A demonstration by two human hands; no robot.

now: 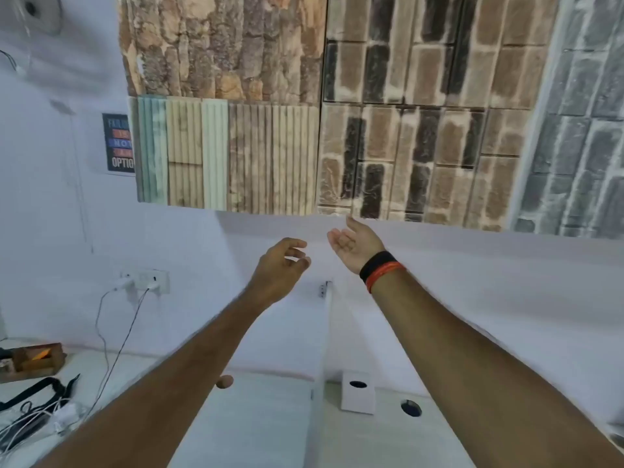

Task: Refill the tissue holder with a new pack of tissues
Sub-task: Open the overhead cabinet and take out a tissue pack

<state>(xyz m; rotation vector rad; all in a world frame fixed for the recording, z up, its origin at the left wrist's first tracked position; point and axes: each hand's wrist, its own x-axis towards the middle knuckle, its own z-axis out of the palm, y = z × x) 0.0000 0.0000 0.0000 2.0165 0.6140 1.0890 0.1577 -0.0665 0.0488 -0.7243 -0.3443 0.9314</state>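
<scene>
White, seemingly cube-shaped tissue holder

Bright, even daylight-like light with cool bluish cast over white wall and desk. No single light source in view. Shadows soft and faint; weak shading under sample panels along their lower edge. No hard glare. Whole frame soft, slight motion smear, worst on left hand and right hand, fingers ill-defined. Poster lettering fuzzy. Wide-angle bend strong at edges: panel borders and grey brick at right lean and curve. Cables at left blurred.
</scene>
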